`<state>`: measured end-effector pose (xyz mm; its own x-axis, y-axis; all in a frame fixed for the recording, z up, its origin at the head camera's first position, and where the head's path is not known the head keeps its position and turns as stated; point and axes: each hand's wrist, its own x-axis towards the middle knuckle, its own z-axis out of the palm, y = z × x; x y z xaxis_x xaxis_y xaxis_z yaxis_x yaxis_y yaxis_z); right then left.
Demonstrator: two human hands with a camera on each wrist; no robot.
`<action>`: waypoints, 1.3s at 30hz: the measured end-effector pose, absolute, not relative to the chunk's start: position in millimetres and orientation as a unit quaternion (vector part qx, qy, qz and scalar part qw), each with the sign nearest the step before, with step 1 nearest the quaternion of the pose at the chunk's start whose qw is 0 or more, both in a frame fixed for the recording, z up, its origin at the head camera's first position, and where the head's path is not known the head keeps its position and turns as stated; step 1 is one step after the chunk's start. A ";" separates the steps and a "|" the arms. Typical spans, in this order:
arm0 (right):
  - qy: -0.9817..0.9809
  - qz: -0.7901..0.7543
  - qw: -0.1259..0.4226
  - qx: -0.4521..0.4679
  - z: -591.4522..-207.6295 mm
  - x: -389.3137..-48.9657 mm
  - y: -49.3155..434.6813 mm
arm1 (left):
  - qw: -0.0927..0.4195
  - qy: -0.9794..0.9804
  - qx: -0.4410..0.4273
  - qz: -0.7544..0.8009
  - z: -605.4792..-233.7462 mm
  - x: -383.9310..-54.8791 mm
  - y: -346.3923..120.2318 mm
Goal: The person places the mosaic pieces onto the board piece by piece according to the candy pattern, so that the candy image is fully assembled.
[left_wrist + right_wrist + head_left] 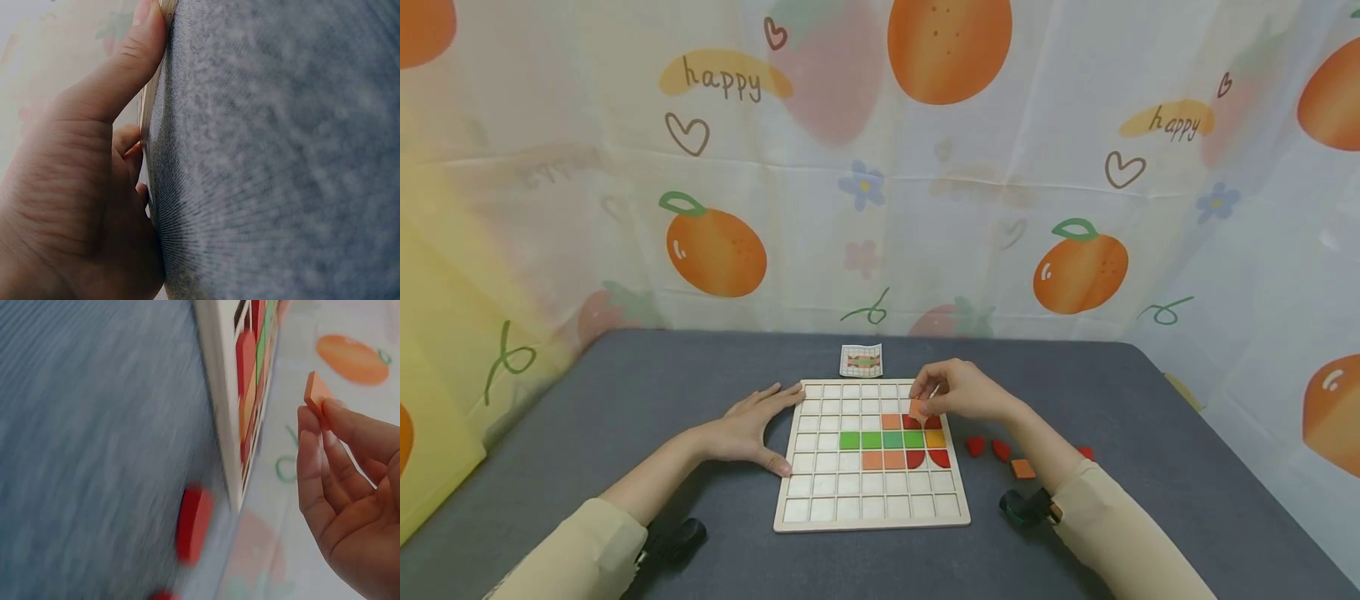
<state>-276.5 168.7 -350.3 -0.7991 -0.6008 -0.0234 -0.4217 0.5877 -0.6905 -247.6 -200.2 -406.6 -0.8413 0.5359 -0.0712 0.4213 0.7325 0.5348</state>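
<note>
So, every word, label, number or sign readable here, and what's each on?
"happy": left yellow patch, printed on the backdrop cloth.
"happy": right yellow patch, same cloth.
Too faint to read: a brownish marking at the cloth's left.
Picture card: too small to tell.
Board: no readable text.

We've got lt. beige slvs. ending well behind our fingers. Blk. rounded wrist cams sit near slv. ends.
</note>
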 end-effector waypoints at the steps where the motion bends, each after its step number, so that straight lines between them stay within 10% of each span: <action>1: 0.881 -0.350 0.130 -0.292 -350.3 -276.4 163.7 | 0.112 0.925 0.257 0.258 -407.0 -247.6 -200.2; 39: 0.879 -0.352 0.163 -0.277 -364.2 -291.1 100.4 | 0.110 0.922 0.262 0.262 -407.8 -250.0 -201.2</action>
<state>-291.1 100.4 -364.2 -0.7931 -0.6022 -0.0917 -0.3721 0.5981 -0.7098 -250.0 -201.2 -407.8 -0.8381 0.5416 -0.0654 0.4263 0.7249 0.5411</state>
